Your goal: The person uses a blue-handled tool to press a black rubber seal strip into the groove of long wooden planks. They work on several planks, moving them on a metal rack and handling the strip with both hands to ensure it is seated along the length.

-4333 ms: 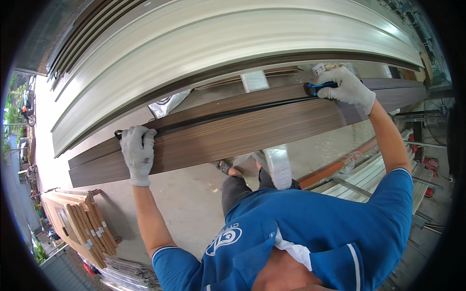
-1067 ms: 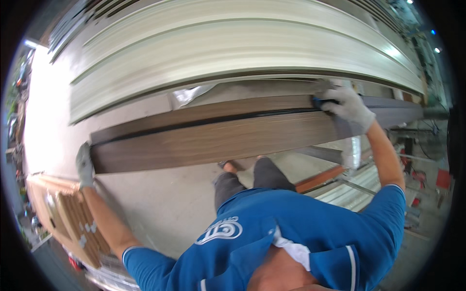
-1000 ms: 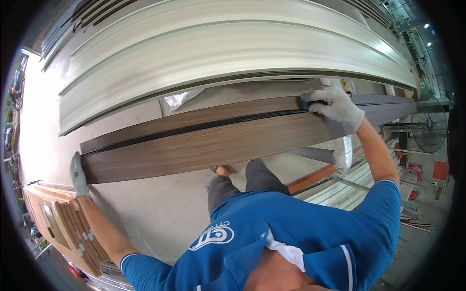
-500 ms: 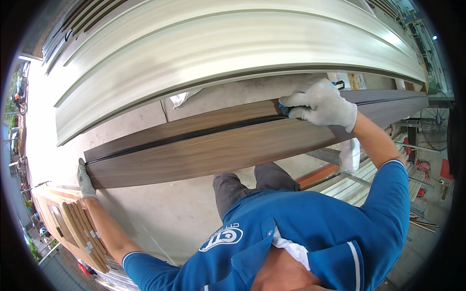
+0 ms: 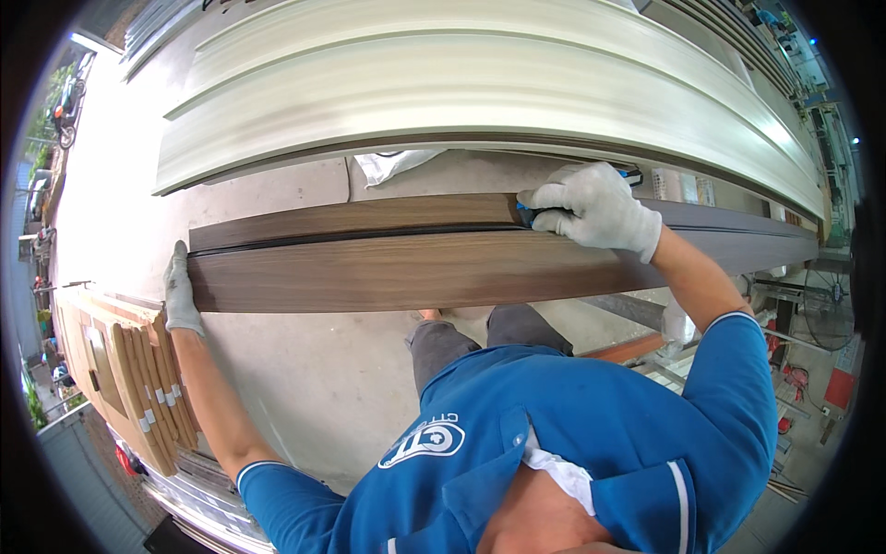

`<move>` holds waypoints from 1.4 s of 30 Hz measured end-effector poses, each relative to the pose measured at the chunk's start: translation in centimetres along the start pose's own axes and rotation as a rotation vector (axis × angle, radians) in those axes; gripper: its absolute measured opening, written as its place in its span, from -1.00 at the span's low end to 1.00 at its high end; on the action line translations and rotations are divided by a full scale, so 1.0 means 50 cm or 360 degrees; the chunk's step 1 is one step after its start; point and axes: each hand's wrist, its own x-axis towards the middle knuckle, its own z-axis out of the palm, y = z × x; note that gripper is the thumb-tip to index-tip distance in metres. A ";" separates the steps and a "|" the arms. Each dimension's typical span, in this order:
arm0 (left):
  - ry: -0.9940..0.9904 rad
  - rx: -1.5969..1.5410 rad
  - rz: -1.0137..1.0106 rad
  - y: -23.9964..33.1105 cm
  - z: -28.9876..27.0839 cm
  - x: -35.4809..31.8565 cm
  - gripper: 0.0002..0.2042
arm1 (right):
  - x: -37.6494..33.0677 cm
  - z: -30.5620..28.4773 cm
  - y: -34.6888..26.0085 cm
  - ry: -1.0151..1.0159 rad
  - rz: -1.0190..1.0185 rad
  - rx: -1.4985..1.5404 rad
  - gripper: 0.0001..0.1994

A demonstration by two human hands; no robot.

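Observation:
A long brown wood-grain panel [image 5: 415, 268] runs across the middle of the view, with a dark groove along its length. My left hand [image 5: 180, 291], in a white glove, rests flat against the panel's left end. My right hand [image 5: 591, 208], also gloved, is closed around a small blue and black tool [image 5: 526, 214] pressed onto the panel's top strip near the middle. Only the tool's tip and rear show past the glove.
Long pale cream panels [image 5: 461, 83] lie stacked beyond the brown one. A bundle of light wooden boards [image 5: 138, 379] lies at the lower left on the concrete floor [image 5: 314, 369]. A white rag [image 5: 392, 164] lies on the floor. Metal rails and a fan [image 5: 826, 305] are at the right.
My right hand has slid the blue tool leftward along the panel's top strip, from the right end toward the middle. My left hand moved out to the panel's left end and stays there.

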 end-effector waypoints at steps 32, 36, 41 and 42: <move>-0.0047 -0.0257 0.0114 0.000 0.037 -0.143 -0.56 | 0.250 0.134 -0.247 -0.0100 -0.0290 -0.0095 -0.74; -0.0091 -0.0358 0.0093 -0.001 0.035 -0.141 -0.56 | 0.300 0.149 -0.289 -0.0093 -0.0335 -0.0061 -0.74; -0.0080 -0.0375 0.0077 0.004 0.034 -0.149 -0.56 | 0.379 0.175 -0.362 -0.0067 -0.0406 0.0020 -0.77; -0.0059 -0.0371 0.0064 0.005 0.035 -0.150 -0.56 | 0.398 0.182 -0.378 -0.0099 -0.0382 0.0025 -0.77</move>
